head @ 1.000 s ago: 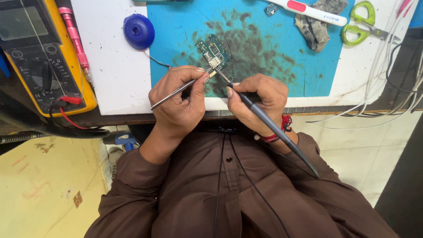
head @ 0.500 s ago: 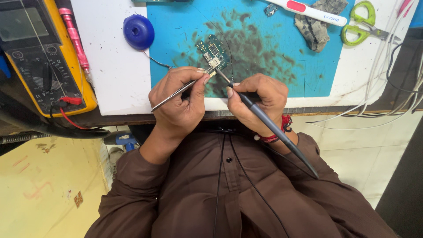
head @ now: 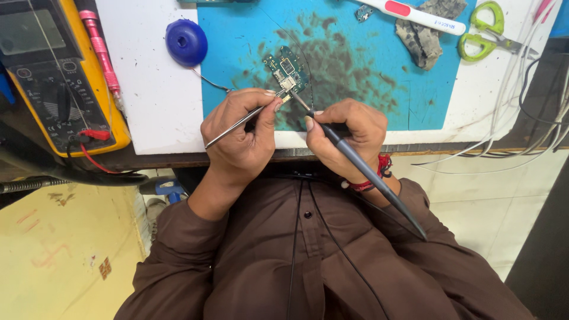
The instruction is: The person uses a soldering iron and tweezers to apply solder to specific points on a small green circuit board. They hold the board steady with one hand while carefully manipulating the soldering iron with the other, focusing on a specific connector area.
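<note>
Left hand: the grip is closed around thin metal tweezers, thumb and forefinger pressed together on them; the tips reach the near edge of the circuit board.
Right hand: the grip is closed around a dark soldering iron, held like a pen; its fine tip touches the near edge of the board, just beside the tweezer tips.
Circuit board: small, green, it lies flat on the blue mat, just in front of both hands.
Mat: stained with dark marks, it lies on the white tabletop.
Left side: a blue round spool with thin wire, and a yellow multimeter further left.
Far right: green scissors, a grey cloth and a white tool with a red patch.
Wrist: a red band on the right one.
</note>
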